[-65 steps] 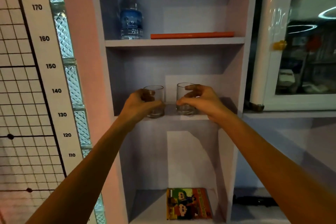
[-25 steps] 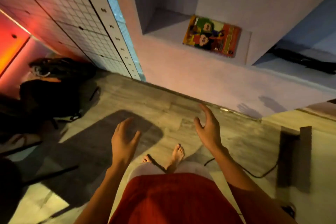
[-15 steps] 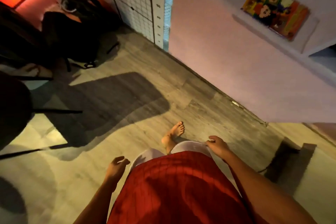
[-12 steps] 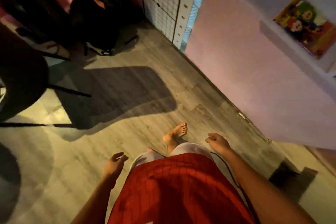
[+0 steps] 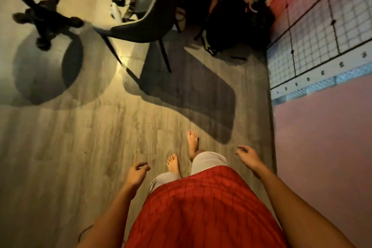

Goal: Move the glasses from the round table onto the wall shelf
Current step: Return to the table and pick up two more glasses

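Note:
I look straight down at a wooden floor [image 5: 84,147]. My left hand [image 5: 137,174] hangs low at the left of my red shirt, fingers loosely curled and holding nothing. My right hand [image 5: 248,158] hangs at the right, fingers spread and holding nothing. No glasses, round table top or wall shelf show in this view. My bare feet [image 5: 192,143] stand on the floor between the hands.
A dark chair [image 5: 145,26] with thin legs stands ahead, small items lying on the floor beyond it. A black pedestal base [image 5: 44,20] sits at the upper left over a round shadow. A black bag [image 5: 231,24] rests against the pink wall [image 5: 322,147] on the right.
Both hands let go of the glasses on the shelf and dropped to my sides. My view has swung left from the shelf unit, bringing the chair and pedestal base into sight.

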